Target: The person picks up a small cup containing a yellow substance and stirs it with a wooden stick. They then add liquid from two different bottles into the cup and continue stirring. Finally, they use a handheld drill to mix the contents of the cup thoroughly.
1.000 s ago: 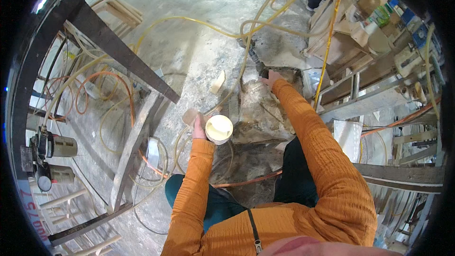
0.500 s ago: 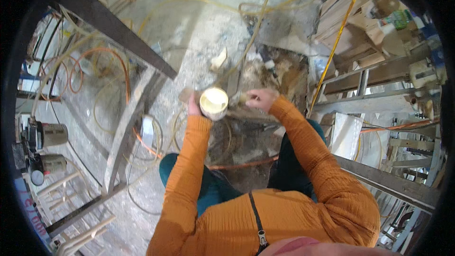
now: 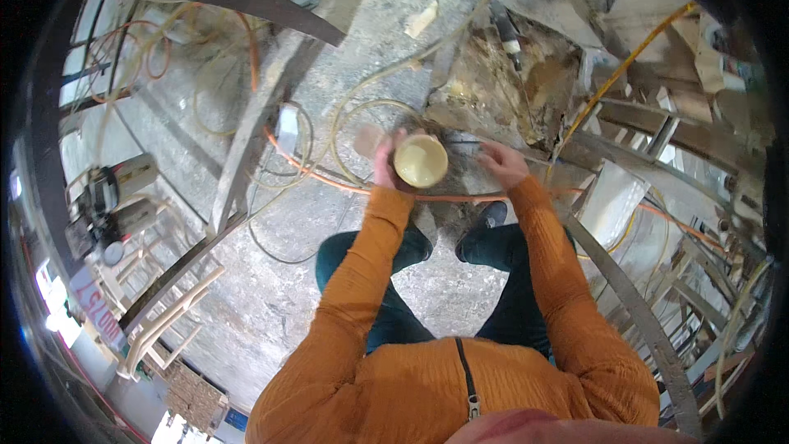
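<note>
Head view, pretty messy site: a round pale-yellow plastic cup (image 3: 421,160) is gripped in the left hand (image 3: 386,166), fingers wrapped around its side. The right hand (image 3: 503,163) is held just to the right of the cup, fingers loosely curled, nothing visibly clamped in it. Under both hands a dusty grey concrete floor (image 3: 329,222) is seen, crossed by an orange hose (image 3: 329,181). A broken-up pit of rubble (image 3: 509,90) sits just beyond the hands. Grey metal machines (image 3: 111,201) are parked far left of the left hand.
</note>
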The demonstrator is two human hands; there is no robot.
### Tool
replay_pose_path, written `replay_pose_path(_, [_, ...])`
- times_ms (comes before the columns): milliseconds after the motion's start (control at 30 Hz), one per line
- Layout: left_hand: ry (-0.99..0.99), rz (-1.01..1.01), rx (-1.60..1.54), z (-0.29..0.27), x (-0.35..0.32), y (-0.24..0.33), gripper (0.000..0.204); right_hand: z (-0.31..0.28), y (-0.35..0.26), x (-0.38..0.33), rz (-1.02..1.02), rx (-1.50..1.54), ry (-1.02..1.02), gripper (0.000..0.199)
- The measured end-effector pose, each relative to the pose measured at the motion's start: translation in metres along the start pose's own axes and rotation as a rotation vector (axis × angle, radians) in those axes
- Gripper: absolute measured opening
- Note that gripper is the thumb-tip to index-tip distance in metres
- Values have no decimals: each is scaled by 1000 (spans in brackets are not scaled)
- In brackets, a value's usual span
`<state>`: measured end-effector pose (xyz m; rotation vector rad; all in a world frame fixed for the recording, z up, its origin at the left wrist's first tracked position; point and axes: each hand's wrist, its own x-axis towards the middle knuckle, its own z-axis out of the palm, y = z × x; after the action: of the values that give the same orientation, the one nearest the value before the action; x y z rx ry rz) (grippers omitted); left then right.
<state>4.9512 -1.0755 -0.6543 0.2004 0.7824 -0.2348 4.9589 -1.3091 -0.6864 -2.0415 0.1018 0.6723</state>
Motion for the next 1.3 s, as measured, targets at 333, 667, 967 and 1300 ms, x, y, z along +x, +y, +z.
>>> replay_pose_path(333, [513,31,212,-71,-193,-13,33,17,-34,-182,759,903,142,27])
replay_pose_path(667, [315,426,-300,-39,-431,99,45,-30,-152,-252,497,110,-256,29])
replay_pose_path(967, [121,848,-662,-65,-621,103,44,-48,-248,-205,68,-538,-792,21])
replay_pose_path(1300, [270,1196,-978,-226,-792,135,35,299,-462,-285,50,-533,-788,10])
